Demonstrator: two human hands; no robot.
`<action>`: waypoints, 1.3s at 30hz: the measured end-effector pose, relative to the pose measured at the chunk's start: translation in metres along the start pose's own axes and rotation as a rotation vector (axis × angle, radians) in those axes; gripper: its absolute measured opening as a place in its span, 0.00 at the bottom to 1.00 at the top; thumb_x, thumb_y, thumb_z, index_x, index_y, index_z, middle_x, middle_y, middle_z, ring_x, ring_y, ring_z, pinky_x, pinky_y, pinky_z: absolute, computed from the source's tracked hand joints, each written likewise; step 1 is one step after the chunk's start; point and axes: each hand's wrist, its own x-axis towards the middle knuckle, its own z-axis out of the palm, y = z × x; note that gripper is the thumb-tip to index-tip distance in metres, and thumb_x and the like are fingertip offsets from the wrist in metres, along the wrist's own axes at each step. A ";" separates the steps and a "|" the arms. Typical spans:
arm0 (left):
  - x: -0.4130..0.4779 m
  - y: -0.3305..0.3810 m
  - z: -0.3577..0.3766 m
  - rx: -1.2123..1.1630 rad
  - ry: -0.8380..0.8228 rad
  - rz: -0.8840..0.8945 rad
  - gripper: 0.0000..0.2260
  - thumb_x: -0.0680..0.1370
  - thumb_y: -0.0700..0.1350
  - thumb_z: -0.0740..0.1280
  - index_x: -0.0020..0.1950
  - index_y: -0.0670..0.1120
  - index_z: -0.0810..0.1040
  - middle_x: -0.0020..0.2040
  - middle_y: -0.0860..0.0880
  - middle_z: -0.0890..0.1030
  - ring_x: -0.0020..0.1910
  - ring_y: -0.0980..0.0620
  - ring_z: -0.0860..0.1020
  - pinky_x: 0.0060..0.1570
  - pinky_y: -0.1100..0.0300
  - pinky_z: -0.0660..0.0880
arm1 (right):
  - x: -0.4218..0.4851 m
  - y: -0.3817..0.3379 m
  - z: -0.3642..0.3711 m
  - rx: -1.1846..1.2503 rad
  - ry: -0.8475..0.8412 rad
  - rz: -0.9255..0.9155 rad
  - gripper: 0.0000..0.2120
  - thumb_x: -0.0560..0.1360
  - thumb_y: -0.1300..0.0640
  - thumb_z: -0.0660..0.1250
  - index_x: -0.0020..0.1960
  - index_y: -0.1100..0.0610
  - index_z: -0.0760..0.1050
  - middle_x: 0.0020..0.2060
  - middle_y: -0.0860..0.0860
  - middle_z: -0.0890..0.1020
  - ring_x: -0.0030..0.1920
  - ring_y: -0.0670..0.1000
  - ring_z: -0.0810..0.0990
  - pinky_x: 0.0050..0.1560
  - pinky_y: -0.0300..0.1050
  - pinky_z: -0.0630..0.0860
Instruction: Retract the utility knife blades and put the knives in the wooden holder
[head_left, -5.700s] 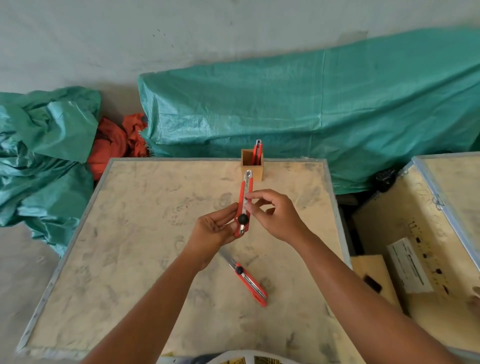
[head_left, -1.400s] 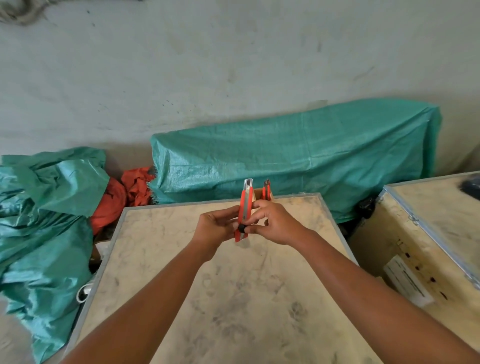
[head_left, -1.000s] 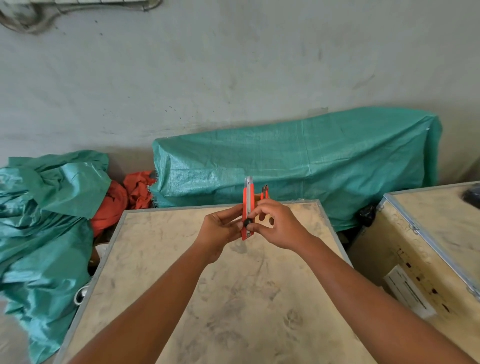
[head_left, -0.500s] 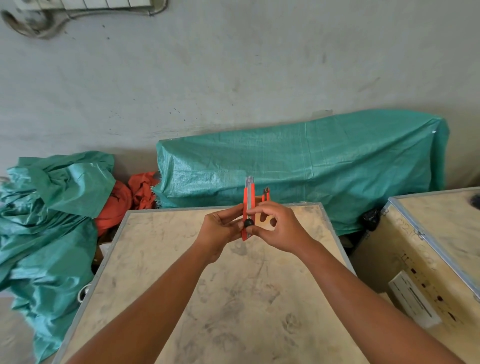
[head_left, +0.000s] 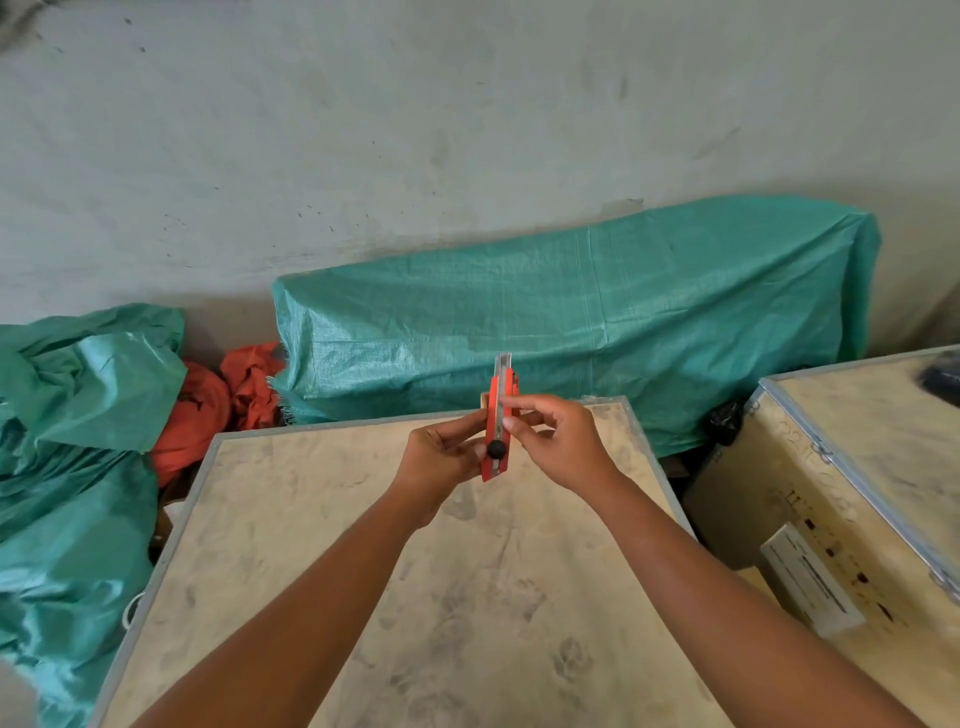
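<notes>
I hold a red utility knife (head_left: 497, 415) upright above the far part of the crate top (head_left: 322, 530). My left hand (head_left: 441, 457) grips its lower body near the black lock knob. My right hand (head_left: 558, 441) pinches the knife's middle with thumb and forefinger. Its metal tip points up. The wooden holder (head_left: 484, 400) is almost wholly hidden behind the knife and my fingers at the crate's far edge; only a sliver shows. A second red knife (head_left: 514, 379) peeks out just behind the held one.
A green tarp-covered heap (head_left: 571, 322) lies against the wall behind the crate. Crumpled green tarp (head_left: 72, 441) and orange cloth (head_left: 208, 410) sit at the left. Another wooden crate with metal edging (head_left: 857, 483) stands at the right.
Over the last second the view dipped slightly. Both hands stayed on the knife; my right fingers shifted a little higher on its body, and the black knob now shows lower.
</notes>
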 end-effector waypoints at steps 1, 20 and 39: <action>0.009 0.000 0.000 0.015 -0.002 0.002 0.20 0.76 0.27 0.66 0.63 0.44 0.81 0.60 0.43 0.84 0.54 0.41 0.84 0.55 0.45 0.81 | 0.009 0.004 -0.001 0.000 0.004 0.020 0.13 0.75 0.61 0.74 0.59 0.51 0.84 0.49 0.44 0.87 0.45 0.42 0.85 0.49 0.36 0.81; 0.209 -0.081 -0.006 0.500 0.188 -0.211 0.31 0.73 0.37 0.73 0.75 0.48 0.68 0.73 0.46 0.73 0.73 0.45 0.69 0.66 0.44 0.73 | 0.138 0.159 0.039 -0.239 0.192 0.051 0.08 0.74 0.64 0.74 0.52 0.56 0.86 0.47 0.53 0.87 0.44 0.50 0.86 0.48 0.42 0.83; 0.230 -0.128 -0.009 0.473 0.124 -0.192 0.28 0.70 0.35 0.72 0.69 0.52 0.75 0.59 0.50 0.83 0.57 0.50 0.82 0.59 0.57 0.78 | 0.128 0.197 0.063 -0.290 0.102 0.098 0.16 0.74 0.70 0.72 0.59 0.57 0.84 0.52 0.55 0.87 0.53 0.52 0.85 0.58 0.48 0.82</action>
